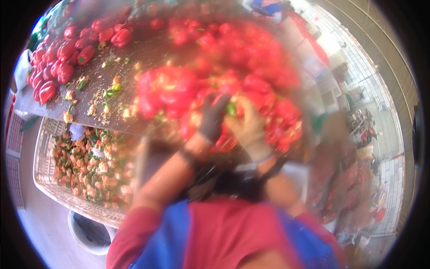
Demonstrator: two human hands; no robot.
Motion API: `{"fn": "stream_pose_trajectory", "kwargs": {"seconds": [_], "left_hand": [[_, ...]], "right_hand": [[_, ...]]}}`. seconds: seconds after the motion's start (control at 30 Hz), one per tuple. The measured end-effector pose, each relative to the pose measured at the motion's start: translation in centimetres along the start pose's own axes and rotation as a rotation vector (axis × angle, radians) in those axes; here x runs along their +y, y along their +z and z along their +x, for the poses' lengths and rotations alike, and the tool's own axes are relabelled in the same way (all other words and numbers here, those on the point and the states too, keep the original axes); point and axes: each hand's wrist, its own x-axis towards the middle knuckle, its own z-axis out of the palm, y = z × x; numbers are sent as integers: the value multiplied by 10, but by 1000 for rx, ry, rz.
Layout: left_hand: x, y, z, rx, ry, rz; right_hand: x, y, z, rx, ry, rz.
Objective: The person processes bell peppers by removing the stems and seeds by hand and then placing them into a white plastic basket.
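Both hands wear gloves and meet over a heap of red bell peppers [257,83] on a brown table. My left hand [215,117], in a dark glove, has its fingers curled around a red piece of pepper. Close beside it, my right hand [247,124], in a pale yellowish glove, is bent around a green pepper stem [231,109] between the two hands. The view is hazy, so the exact grip of the right hand cannot be told. Larger red peppers [164,90] lie left of the hands, and opened pepper pieces [285,129] lie right of them.
Seeds and cut stems are scattered on the tabletop [100,74], with more red peppers [67,50] at its far left. Below the table's edge stands a plastic crate [43,168] full of pepper cores and stems. A round bucket [72,232] is under it. Part of a person [268,6] shows at the top.
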Motion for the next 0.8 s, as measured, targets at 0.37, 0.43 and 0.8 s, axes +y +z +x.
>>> {"fn": "stream_pose_trajectory", "kwargs": {"seconds": [0.37, 0.43, 0.8], "left_hand": [[-5, -23, 18, 90, 461, 158], [0, -23, 17, 105, 501, 197], [8, -15, 14, 213, 427, 251]], "right_hand": [[-1, 41, 26, 69, -199, -17], [-3, 43, 28, 56, -173, -10], [-1, 59, 27, 124, -29, -33]]}}
